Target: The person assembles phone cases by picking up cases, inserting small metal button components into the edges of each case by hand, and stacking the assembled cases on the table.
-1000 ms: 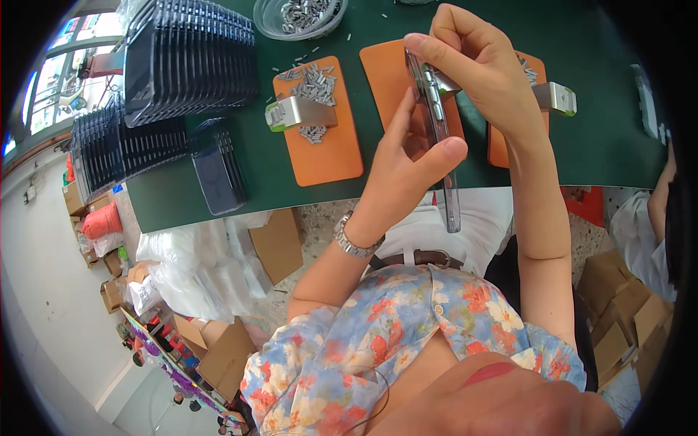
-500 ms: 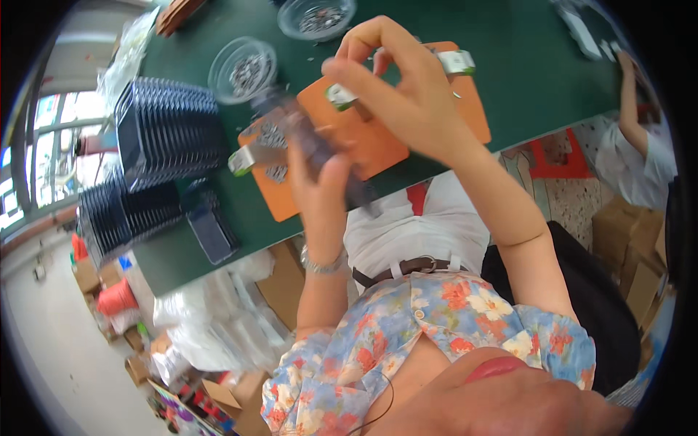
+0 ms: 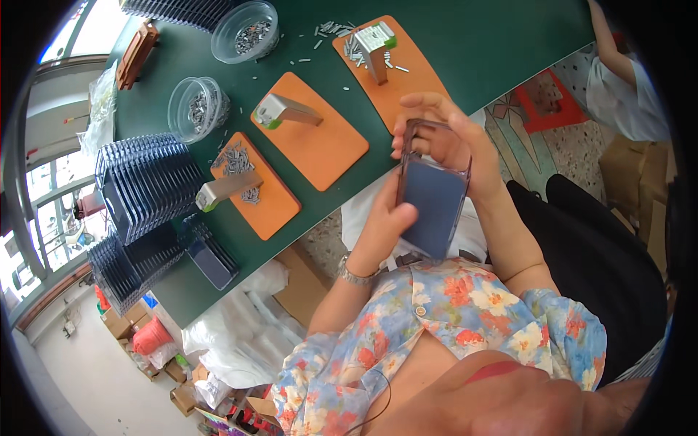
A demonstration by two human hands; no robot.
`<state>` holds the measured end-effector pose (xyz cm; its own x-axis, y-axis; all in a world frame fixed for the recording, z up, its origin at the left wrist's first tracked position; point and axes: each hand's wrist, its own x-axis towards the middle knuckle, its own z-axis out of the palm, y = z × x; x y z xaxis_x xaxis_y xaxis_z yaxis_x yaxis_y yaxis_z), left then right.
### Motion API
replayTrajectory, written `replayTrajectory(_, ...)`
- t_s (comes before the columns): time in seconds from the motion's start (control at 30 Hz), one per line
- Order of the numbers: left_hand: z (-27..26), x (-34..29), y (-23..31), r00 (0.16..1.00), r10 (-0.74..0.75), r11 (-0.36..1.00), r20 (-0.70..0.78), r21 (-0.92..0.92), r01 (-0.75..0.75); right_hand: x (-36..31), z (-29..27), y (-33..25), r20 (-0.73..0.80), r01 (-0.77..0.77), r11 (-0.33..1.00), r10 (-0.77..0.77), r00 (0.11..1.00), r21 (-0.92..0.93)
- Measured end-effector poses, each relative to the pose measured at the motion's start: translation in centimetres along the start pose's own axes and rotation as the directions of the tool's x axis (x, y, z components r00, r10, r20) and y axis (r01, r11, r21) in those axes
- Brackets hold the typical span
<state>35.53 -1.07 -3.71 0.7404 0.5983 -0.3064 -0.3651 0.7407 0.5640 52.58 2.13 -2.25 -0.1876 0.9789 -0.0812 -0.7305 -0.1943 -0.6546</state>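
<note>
Phone case (image 3: pixel 434 207): dark blue panel, smoky purple see-through rim. Stacked cases (image 3: pixel 149 187): same dark blue, shiny clear-ish edges. Table (image 3: pixel 487 58): plain dark green. 3 boards (image 3: pixel 342 151): solid orange. Brackets (image 3: pixel 297 110) on them: silver, green bits at the ends. Small pins (image 3: pixel 236 161): grey metallic. 2 bowls (image 3: pixel 220 36): clear. Shirt (image 3: pixel 443 309): light blue, floral print in red-orange and cream. Watch (image 3: pixel 356 273): silver. Trousers (image 3: pixel 356 218): white. Plastic bags (image 3: pixel 233 340): milky white. Bundle (image 3: pixel 151 336): coral red. Boxes (image 3: pixel 640 174): brown.
</note>
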Motion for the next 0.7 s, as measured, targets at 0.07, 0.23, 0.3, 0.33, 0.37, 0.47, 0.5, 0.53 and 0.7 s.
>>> replayTrajectory(0.07,-0.1,0.5,0.2,0.971,0.217,0.807,-0.1,0.578,-0.121,0.2,0.7,-0.1,-0.097,0.015,0.969,-0.04,0.994,-0.247)
replayTrajectory(0.23,-0.6,1.1,0.2,0.951,0.275,0.63,-0.14,0.774,-0.069,1.2,1.1,0.7,-0.064,0.126,0.873,-0.176,0.982,-0.471)
replayTrajectory(0.3,-1.5,1.2,0.1,0.95,0.291,0.791,-0.115,0.587,-0.171,3.0,0.0,-1.4,-0.124,0.127,0.767,-0.26,0.958,-0.629)
replayTrajectory(0.33,-2.3,1.4,0.3,0.935,0.348,0.756,-0.063,0.609,-0.24,4.2,-1.3,-1.9,-0.122,0.172,0.644,-0.386,0.914,-0.745)
replayTrajectory(0.37,-2.7,2.2,0.3,0.903,0.428,0.724,-0.028,0.608,-0.325,5.4,-2.8,-2.3,-0.134,0.163,0.628,-0.398,0.908,-0.761)
replayTrajectory(0.47,-2.8,3.9,1.2,0.796,0.605,0.655,-0.016,0.579,-0.486,7.9,-5.3,-2.7,0.162,0.105,-0.141,-0.493,0.855,-0.984)
replayTrajectory(0.5,-3.2,5.0,1.1,0.776,0.631,0.633,-0.004,0.582,-0.512,8.1,-6.0,-2.2,0.193,0.108,-0.192,-0.505,0.841,-0.975)
replayTrajectory(0.53,-3.5,5.9,1.1,0.775,0.632,0.637,-0.01,0.576,-0.512,8.4,-7.0,-1.9,0.225,0.109,-0.246,-0.516,0.826,-0.963)
replayTrajectory(0.7,-1.5,7.8,0.3,0.787,0.604,0.72,-0.124,0.508,-0.472,8.6,-7.0,-3.1,-0.037,-0.117,-0.201,-0.366,0.93,-0.973)
